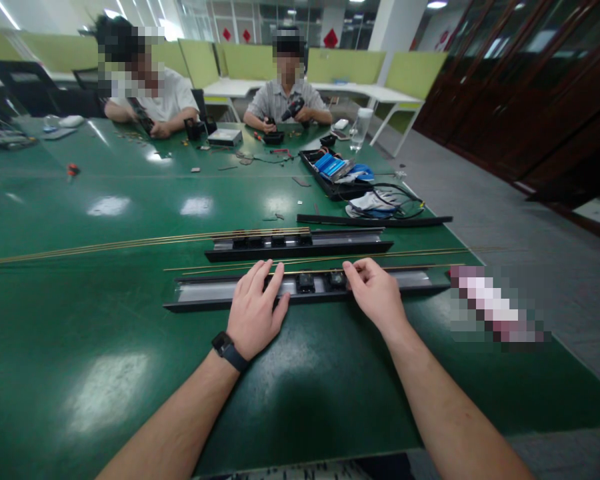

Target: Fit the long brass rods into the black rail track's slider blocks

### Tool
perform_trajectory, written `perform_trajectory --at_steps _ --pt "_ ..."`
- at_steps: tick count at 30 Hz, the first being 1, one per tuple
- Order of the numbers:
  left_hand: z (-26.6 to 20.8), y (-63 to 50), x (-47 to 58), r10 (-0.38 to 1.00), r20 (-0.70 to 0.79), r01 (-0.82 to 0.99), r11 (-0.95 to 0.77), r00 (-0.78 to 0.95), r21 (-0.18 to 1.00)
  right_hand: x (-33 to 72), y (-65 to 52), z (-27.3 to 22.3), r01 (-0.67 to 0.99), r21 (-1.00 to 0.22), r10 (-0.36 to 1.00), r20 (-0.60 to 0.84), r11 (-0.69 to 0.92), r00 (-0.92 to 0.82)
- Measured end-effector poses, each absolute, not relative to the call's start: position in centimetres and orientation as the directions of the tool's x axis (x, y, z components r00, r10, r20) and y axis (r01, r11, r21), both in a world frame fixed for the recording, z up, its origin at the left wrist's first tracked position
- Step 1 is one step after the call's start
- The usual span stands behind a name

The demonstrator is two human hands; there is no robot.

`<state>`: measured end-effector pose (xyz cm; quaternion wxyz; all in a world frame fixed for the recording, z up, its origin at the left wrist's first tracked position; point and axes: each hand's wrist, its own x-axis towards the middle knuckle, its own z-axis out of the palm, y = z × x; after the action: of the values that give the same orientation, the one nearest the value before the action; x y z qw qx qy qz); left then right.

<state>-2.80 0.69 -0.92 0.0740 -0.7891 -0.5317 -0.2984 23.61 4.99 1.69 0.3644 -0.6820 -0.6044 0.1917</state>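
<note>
Seemingly midway: black blocks (pixel 306 283) inside near channel (pixel 203 291), brass rod (pixel 314 271) perhaps unfixed; left hand (pixel 254 317) spread, right hand (pixel 377 293) likely pinching rod.

Both forearms (pixel 180 410) reach forward, left hand (pixel 255 312) palm-down with fingers (pixel 261 277) extended, right hand (pixel 376 293) loosely curled.

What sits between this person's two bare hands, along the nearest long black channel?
In the head view, two small black blocks sit in the channel between left hand and right hand, with a thin brass-coloured rod along its far side.
</note>
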Motion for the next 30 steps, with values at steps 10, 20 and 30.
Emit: perform_trajectory --at_steps 10,20,30 --pt "-1.03 0.67 -2.8 0.793 0.554 0.882 -0.425 0.254 0.203 23.81 4.94 1.56 0.671 -0.741 0.967 0.192 0.031 0.167" --pt "-0.97 0.68 -2.8 0.8 0.544 0.885 -0.42 0.255 0.202 23.75 4.94 1.51 0.673 -0.739 0.964 0.196 0.025 0.179" --pt "-0.96 0.66 -2.81 0.798 0.548 0.883 -0.422 0.253 0.207 23.87 4.9 1.52 0.663 -0.747 0.972 0.188 0.046 0.143"
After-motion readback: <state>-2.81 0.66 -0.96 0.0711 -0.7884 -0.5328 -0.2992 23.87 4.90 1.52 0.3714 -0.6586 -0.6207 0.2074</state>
